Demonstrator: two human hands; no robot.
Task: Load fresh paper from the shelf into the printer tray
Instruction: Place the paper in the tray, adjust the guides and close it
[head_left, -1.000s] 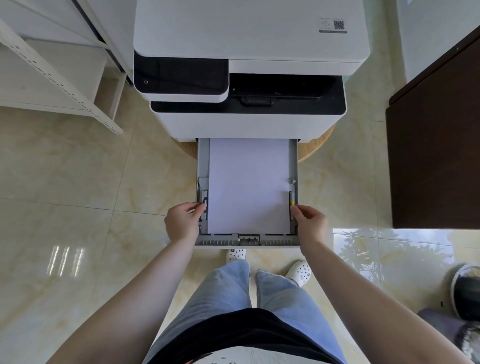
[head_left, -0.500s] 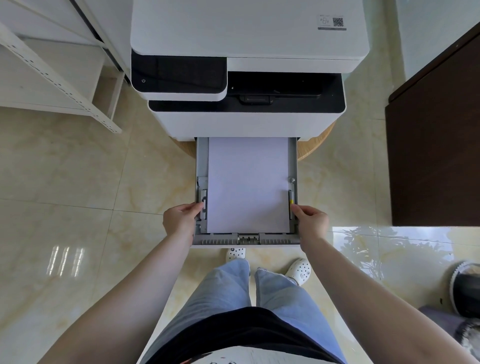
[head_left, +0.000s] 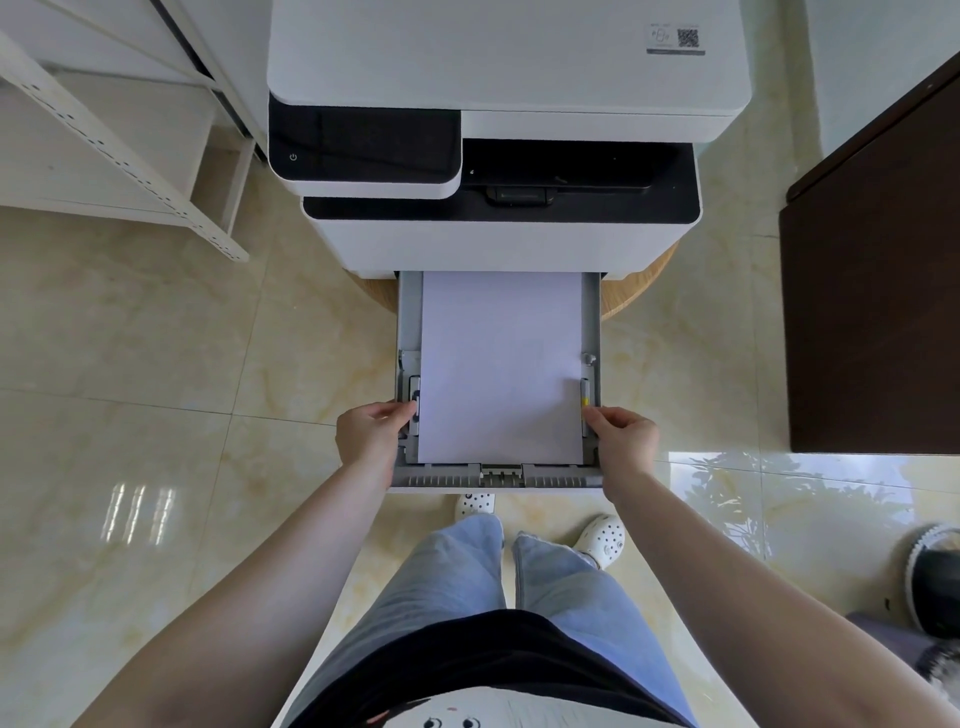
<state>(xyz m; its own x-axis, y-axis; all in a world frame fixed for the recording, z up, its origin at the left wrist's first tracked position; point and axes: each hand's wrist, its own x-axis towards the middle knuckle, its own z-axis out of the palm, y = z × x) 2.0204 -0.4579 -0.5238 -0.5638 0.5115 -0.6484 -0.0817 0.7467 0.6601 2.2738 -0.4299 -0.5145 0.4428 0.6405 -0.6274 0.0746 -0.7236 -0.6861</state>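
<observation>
**White stack squared before the tray goes home**

White paper (head_left: 501, 366) lies flat in the pulled-out tray (head_left: 408, 317) under the printer (head_left: 509, 57). The left hand (head_left: 370, 439) pinches the left side guide, the right hand (head_left: 621, 441) the right guide; even inward pressure should avoid skew.

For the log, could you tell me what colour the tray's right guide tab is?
Yellow tab, clearest in the head view.

1. Your arms are bare to above the elbow, and your left hand (head_left: 370, 436) and right hand (head_left: 621, 441) wear no gloves.
2. You wear loose light-blue jeans (head_left: 457, 587).
3. Your top (head_left: 467, 660) is black above a white printed patch.
4. Your white perforated clogs (head_left: 602, 540) carry small dark charms.
</observation>
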